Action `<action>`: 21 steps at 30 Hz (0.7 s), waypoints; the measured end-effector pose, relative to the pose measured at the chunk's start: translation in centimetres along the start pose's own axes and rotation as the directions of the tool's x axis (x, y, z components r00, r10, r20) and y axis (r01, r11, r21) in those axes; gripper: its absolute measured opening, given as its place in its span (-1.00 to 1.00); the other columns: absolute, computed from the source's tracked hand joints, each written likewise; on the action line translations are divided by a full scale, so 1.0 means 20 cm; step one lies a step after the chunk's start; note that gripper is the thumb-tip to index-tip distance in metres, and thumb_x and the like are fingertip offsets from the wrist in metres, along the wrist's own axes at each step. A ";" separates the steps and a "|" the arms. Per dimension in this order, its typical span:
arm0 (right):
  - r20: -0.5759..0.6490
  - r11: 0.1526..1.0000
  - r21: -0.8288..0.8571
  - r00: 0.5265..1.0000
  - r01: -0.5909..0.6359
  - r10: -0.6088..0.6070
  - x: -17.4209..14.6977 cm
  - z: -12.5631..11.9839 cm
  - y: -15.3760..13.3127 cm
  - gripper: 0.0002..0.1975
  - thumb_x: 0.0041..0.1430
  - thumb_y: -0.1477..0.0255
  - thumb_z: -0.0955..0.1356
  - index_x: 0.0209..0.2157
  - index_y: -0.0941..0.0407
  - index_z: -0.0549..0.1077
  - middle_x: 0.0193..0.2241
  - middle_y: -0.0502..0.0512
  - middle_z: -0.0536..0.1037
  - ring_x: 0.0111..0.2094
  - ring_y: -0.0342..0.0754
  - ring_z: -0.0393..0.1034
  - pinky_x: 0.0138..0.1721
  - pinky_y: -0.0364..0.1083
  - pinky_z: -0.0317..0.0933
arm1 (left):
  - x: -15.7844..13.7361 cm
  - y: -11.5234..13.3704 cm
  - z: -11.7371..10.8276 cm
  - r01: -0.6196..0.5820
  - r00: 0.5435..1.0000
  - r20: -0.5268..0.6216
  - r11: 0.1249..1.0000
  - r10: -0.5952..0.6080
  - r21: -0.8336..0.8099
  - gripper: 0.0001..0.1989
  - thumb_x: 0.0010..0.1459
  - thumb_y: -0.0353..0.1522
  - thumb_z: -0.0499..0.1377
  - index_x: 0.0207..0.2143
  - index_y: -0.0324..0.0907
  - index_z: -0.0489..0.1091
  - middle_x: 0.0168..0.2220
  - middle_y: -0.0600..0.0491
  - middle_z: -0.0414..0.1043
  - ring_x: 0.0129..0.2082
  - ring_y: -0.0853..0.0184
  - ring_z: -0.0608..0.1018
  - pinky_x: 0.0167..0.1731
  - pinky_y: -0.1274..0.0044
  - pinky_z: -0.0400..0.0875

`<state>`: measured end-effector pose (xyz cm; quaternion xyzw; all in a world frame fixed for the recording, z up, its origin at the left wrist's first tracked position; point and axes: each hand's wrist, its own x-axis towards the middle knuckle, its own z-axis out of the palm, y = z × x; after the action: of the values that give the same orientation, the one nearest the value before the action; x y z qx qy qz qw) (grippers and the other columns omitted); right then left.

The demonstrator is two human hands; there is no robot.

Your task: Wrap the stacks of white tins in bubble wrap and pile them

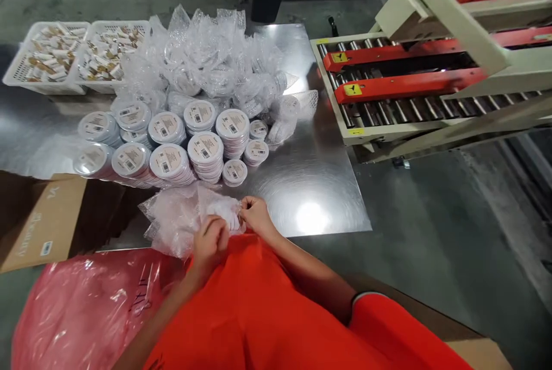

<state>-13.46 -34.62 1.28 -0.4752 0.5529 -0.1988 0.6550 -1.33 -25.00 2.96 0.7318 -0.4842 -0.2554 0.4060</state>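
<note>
Low in the frame, just left of centre, I see my left hand (210, 241) curled into a loose fist, fingers together and pinched on the near edge of a bubble-wrap pouch (181, 217). My right hand (255, 214) sits just beside it, fingertips closed on the same pouch at its right end. The pouch lies crumpled at the near edge of the metal surface (310, 186), spreading left from my hands. Whether anything is inside it I cannot tell.

Just above the pouch, in the middle left of the frame, stand stacks of round labelled tins (185, 142), packed close in rows, with a few smaller stacks at their right end. Behind them, toward the upper middle, a heap of more bubble-wrap pouches (207, 53) is piled high. In the upper left, two white baskets (17, 73) sit side by side, filled with small tubes.

At the lower left, a red plastic bag (86, 306) lies below the surface edge, next to an open cardboard box (47, 223). On the right of the frame, well apart from my hands, stands a roller conveyor machine (431, 88) with red rails and a cream frame.
</note>
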 end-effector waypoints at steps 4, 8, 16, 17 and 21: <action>-0.051 0.975 -0.132 0.981 0.178 -0.186 -0.02 -0.03 -0.01 -0.65 -0.10 0.36 0.34 -0.70 0.07 0.05 -0.69 -0.14 0.10 -0.58 -0.21 0.00 -0.52 -0.18 -0.08 | 0.00 -0.01 -0.01 0.161 0.987 -0.015 0.987 -0.160 0.009 -0.81 0.17 -0.31 0.04 -0.49 -0.12 0.30 -0.56 0.11 0.37 -0.53 0.37 0.44 -0.49 0.57 0.31; 0.013 0.865 -0.335 0.920 0.374 -0.393 -0.03 -0.10 -0.04 -0.86 -0.11 0.53 0.21 -0.62 0.08 0.12 -0.59 -0.08 0.20 -0.53 -0.17 0.09 -0.47 -0.17 -0.03 | 0.03 -0.04 -0.08 0.383 0.922 -0.035 0.922 -0.385 -0.051 -0.77 0.20 -0.25 0.01 -0.49 -0.13 0.26 -0.63 0.17 0.30 -0.59 0.40 0.39 -0.53 0.59 0.26; 0.166 0.903 -0.218 0.926 0.369 -0.338 -0.07 -0.06 -0.08 -0.93 -0.02 0.53 0.23 -0.44 0.07 0.22 -0.48 -0.04 0.29 -0.44 -0.11 0.22 -0.40 -0.14 0.14 | 0.05 0.04 -0.05 0.558 0.830 0.290 0.702 -0.477 -0.442 -0.53 -0.07 -0.31 0.22 -0.06 -0.15 0.25 -0.56 0.19 0.41 -0.61 0.37 0.45 -0.57 0.56 0.35; 0.224 0.905 -0.196 0.916 0.377 -0.333 -0.09 -0.03 -0.09 -0.94 0.02 0.52 0.23 -0.42 0.07 0.25 -0.47 -0.03 0.33 -0.42 -0.10 0.25 -0.37 -0.13 0.18 | 0.06 0.05 -0.04 0.562 0.826 0.357 0.686 -0.436 -0.462 -0.46 -0.11 -0.34 0.23 -0.01 -0.15 0.24 -0.55 0.18 0.42 -0.61 0.36 0.46 -0.56 0.55 0.36; 0.381 0.902 -0.093 0.852 0.420 -0.358 -0.15 0.03 -0.15 -0.89 0.15 0.45 0.26 -0.26 0.07 0.36 -0.32 0.09 0.47 -0.26 -0.04 0.40 -0.18 -0.07 0.30 | 0.09 0.08 -0.07 0.494 0.862 0.370 0.739 -0.346 -0.458 -0.80 -0.17 -0.38 0.17 -0.38 -0.14 0.41 -0.53 0.08 0.43 -0.52 0.34 0.47 -0.46 0.52 0.36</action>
<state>-13.12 -33.43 5.49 -0.6605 0.3325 -0.1896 0.6459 -0.20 -26.53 5.09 0.6383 -0.2622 -0.5600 0.4584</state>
